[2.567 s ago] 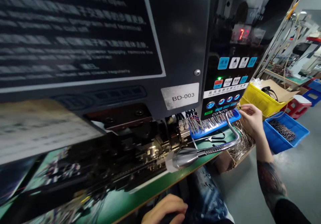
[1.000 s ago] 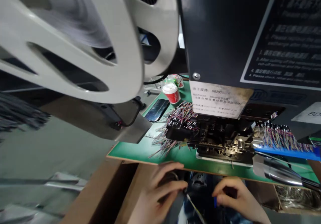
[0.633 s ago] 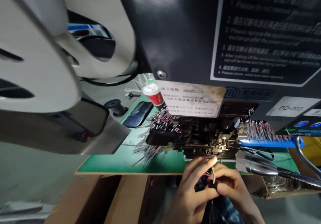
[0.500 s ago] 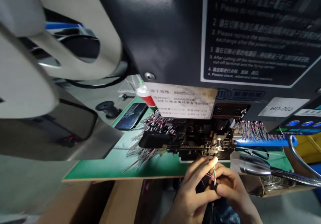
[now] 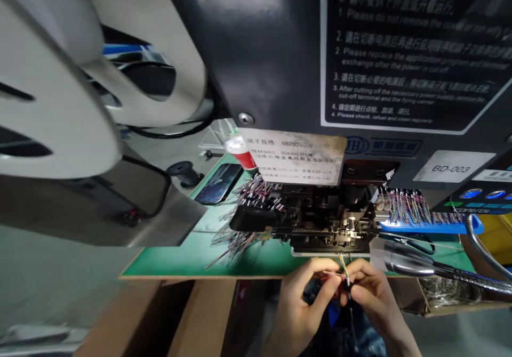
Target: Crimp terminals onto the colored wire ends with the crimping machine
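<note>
Both hands are at the front edge of the green table, below the crimping head of a dark terminal machine (image 5: 348, 234). My right hand (image 5: 368, 290) pinches a thin dark cable (image 5: 352, 309) near its end, where several fine coloured wires (image 5: 343, 264) fan out of the sheath. My left hand (image 5: 310, 298) has thumb and forefinger closed on some of those wires, beside the right fingertips. The cable's lower part hangs down between the hands. Fingers hide part of the wires.
Bundles of coloured wires (image 5: 240, 234) lie left of the machine, by a phone (image 5: 220, 183) and a black spool (image 5: 184, 174). At right stand a blue tray of wires (image 5: 436, 226), a flexible lamp (image 5: 408, 261) and a box of scrap (image 5: 448, 293).
The left hand's fingers have come down from above the wires and now pinch some of them. Both hands sit slightly lower against the table edge. The view has shifted a little.
</note>
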### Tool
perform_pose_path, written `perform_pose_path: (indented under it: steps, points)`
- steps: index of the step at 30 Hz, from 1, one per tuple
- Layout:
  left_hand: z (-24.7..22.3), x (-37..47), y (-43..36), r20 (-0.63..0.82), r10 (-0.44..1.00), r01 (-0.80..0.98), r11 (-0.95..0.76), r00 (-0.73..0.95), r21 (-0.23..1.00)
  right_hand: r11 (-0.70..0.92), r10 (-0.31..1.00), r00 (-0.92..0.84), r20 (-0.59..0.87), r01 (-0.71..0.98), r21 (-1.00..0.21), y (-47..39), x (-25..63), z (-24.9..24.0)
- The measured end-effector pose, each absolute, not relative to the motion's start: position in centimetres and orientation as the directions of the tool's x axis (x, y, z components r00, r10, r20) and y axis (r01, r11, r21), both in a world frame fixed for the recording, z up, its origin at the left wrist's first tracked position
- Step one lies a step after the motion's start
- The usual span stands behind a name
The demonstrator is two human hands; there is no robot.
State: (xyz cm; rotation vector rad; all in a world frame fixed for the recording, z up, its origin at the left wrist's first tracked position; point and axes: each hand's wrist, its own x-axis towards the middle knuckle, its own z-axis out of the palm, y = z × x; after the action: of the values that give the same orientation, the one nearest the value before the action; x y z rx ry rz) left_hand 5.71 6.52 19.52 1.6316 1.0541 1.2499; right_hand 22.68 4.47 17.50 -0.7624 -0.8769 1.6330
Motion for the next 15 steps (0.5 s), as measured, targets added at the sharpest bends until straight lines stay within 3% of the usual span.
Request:
perform_pose_path:
  steps: [5, 15]
  points:
    - [20.3, 6.1, 6.5, 0.292, 0.937, 0.058, -0.308, 0.194, 0.950, -0.114, 0.982, -0.189, -0.023, -0.487, -0.866, 4.5, 22.3, 17.7]
    - [20.2, 6.0, 6.3, 0.036, 0.980, -0.067, -0.023, 0.197, 0.997, -0.056, 0.998, -0.066, -0.018, -0.627, -0.777, 4.8, 20.3, 15.3]
